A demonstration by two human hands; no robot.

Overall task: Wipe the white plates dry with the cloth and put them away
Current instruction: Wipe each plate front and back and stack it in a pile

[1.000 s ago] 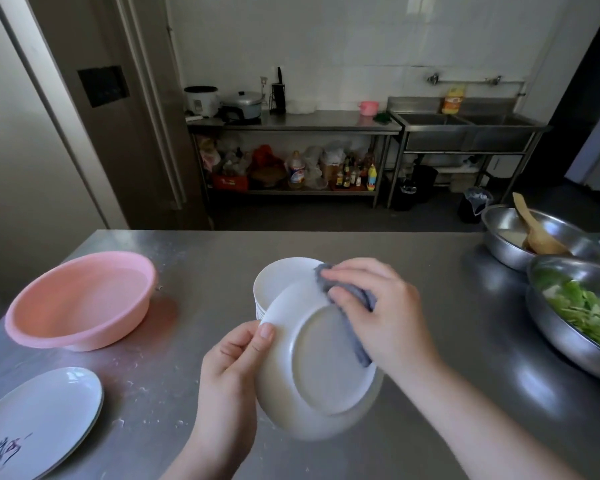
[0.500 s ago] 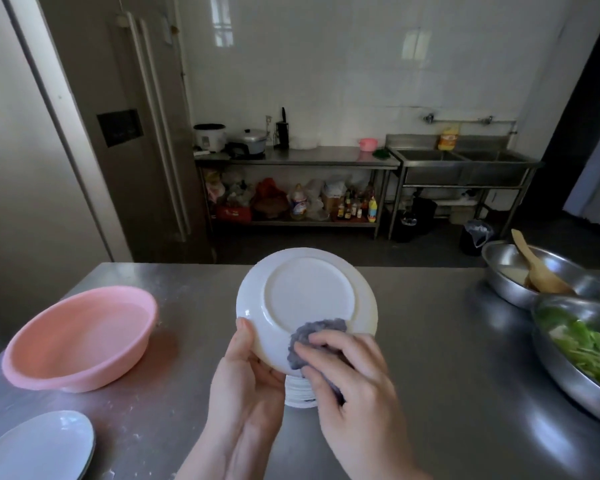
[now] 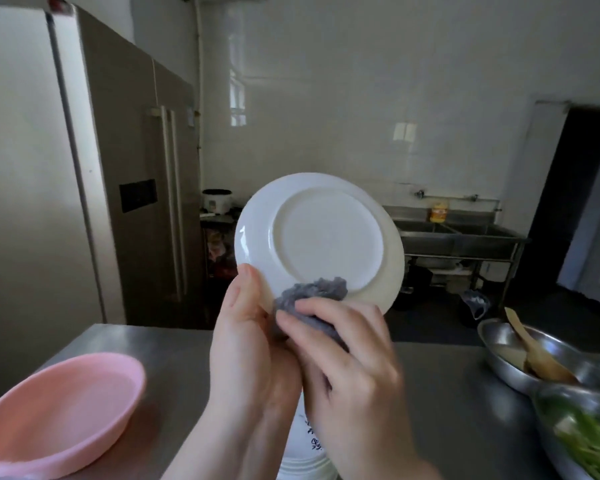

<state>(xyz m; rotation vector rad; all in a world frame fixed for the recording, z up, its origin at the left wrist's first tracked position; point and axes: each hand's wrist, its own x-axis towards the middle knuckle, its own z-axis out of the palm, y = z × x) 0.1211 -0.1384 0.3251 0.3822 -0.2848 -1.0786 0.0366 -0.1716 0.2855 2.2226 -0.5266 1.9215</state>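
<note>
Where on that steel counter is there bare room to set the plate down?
Bare steel shows between the pink basin and the hands, left hand and right hand, and along the counter's far edge behind the basin. Another open patch lies right of the hands, before the metal bowls. The right edge is crowded with bowls; a plate stack sits under the hands.

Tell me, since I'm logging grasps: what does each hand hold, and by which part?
The left hand holds the round white plate by its lower rim. The right hand grips the bunched grey cloth against the plate's underside.
</note>
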